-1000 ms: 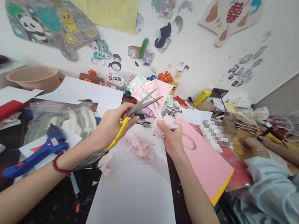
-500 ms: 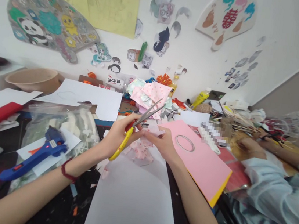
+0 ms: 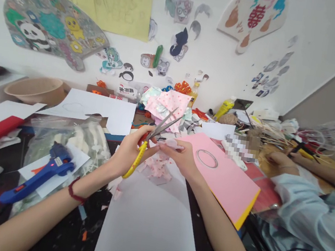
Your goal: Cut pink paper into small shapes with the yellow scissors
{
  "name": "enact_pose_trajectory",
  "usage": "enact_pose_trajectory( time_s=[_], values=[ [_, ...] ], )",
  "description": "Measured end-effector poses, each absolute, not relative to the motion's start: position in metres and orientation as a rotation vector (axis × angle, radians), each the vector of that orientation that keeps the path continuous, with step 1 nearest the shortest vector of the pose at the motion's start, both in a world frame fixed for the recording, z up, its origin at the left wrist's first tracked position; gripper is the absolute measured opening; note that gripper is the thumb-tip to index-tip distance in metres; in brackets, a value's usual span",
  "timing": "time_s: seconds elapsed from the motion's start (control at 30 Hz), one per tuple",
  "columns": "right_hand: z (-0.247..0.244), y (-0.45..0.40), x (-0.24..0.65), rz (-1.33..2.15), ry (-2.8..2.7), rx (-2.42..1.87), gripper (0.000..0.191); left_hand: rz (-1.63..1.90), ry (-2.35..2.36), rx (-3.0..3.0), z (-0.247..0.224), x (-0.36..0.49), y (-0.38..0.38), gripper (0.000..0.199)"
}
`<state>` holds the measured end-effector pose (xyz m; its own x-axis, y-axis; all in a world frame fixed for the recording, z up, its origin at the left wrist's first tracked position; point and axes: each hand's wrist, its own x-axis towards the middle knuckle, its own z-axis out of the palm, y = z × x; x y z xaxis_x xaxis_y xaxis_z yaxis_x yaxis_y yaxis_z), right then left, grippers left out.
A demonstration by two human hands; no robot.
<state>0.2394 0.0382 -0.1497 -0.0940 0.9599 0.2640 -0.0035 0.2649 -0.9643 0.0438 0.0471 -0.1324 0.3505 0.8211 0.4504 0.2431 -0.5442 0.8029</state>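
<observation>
My left hand (image 3: 130,147) is closed round yellow-handled scissors (image 3: 139,159), whose blades are parted and point up and away. Between the fingertips of my right hand (image 3: 181,157) is a small pale pink piece of fabric (image 3: 171,143); my left fingertips meet it too. Below both hands, pink fabric scraps (image 3: 158,168) with red dots lie at the far end of a white sheet of paper (image 3: 150,218). A crumpled heap of dotted pink cloth (image 3: 175,101) sits just beyond the blades.
Left, a blue glue gun (image 3: 38,178) lies on paper over a clear plastic bag (image 3: 91,135). Right, a metal ring (image 3: 207,158) rests on pink card (image 3: 224,183). Another person's hand (image 3: 281,160) works at the far right. Bottles (image 3: 224,108) stand along the wall.
The pale pink piece has turned in my right fingers and now looks smaller and more folded. The scissors stay in my left hand, their blades still parted. The view has shifted slightly.
</observation>
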Motion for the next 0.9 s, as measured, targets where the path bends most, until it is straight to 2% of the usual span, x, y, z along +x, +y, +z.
enact_pose_trajectory(
  time_s=[0.37, 0.6, 0.9],
  values=[
    [-0.15, 0.036, 0.239, 1.076, -1.378, -0.942, 0.026, 1.187, 0.844, 1.936, -0.136, 0.046, 0.048, 0.035],
    [-0.15, 0.036, 0.236, 1.077, -1.341, -0.933, 0.024, 1.23, 0.813, 1.863, -0.128, 0.05, 0.042, 0.029],
    [-0.154, 0.039, 0.231, 1.158, -1.164, -0.881, 0.035, 1.331, 0.81, 1.807, -0.129, 0.051, 0.038, 0.027]
  ],
)
